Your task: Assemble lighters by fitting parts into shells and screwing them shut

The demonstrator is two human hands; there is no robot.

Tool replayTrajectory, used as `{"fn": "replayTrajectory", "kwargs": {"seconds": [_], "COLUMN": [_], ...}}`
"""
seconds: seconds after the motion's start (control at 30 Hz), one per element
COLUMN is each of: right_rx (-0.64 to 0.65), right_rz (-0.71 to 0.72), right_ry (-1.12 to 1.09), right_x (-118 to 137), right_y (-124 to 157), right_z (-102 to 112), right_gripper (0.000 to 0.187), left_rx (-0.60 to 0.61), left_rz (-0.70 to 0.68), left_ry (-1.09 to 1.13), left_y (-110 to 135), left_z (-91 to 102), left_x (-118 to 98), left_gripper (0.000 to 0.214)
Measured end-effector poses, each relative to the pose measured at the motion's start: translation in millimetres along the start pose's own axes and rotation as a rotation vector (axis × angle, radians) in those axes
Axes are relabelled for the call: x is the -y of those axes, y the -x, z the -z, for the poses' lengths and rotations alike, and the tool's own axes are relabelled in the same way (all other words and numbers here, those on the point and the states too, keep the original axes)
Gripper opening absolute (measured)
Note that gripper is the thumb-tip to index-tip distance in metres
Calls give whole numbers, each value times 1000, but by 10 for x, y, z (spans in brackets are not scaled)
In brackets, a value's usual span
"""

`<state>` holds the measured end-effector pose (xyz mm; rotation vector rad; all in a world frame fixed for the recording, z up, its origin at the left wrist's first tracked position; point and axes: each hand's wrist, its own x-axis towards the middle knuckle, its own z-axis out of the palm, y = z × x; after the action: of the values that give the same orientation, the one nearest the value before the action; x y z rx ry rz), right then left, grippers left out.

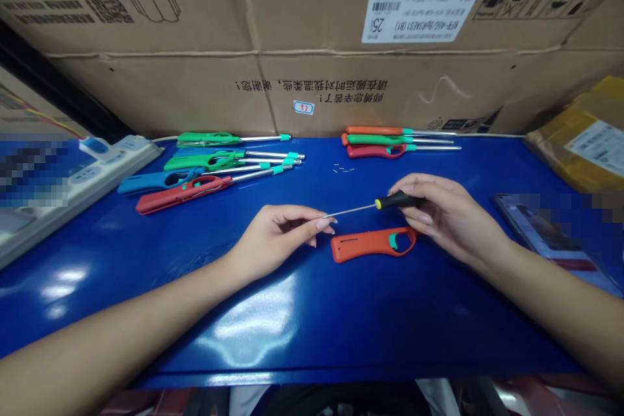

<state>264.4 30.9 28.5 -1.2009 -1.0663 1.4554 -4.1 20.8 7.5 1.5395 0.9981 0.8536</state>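
Observation:
A screwdriver (400, 199) with a black handle, a yellow collar and a thin metal shaft is held slanting above the table. Its handle is gripped by my right hand (446, 211). My left hand (285, 234) pinches the tip of the shaft between thumb and fingers; whether a tiny part is also there, I cannot tell. Below the screwdriver lies an orange lighter body (363, 246) with a green trigger and no metal tube showing. It rests flat on the table, close under my right fingers. Several tiny pale slivers (344, 169) are scattered farther back.
Several long-necked lighters (185, 198) lie at the back left. Three more lighters (380, 151) are grouped at the back right. A white power strip (92, 172) runs along the left, a phone-like device (541, 227) lies right, and a large cardboard box (312, 26) stands behind the blue table (390, 331).

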Motion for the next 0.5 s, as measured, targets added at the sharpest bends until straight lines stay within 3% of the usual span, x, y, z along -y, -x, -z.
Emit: {"fn": "replayTrajectory", "kwargs": {"seconds": [0.33,0.5], "right_rx": [15,32], "right_rz": [71,125], "right_ry": [50,106], "right_x": [41,44], "right_y": [41,64], "right_z": [-11,4], "right_gripper": [7,6], "left_rx": [30,58], "left_rz": [-42,-122], "left_ry": [-36,-207], "left_y": [11,38], "left_z": [-19,-26], "left_x": [17,12], "left_gripper": [16,18]}}
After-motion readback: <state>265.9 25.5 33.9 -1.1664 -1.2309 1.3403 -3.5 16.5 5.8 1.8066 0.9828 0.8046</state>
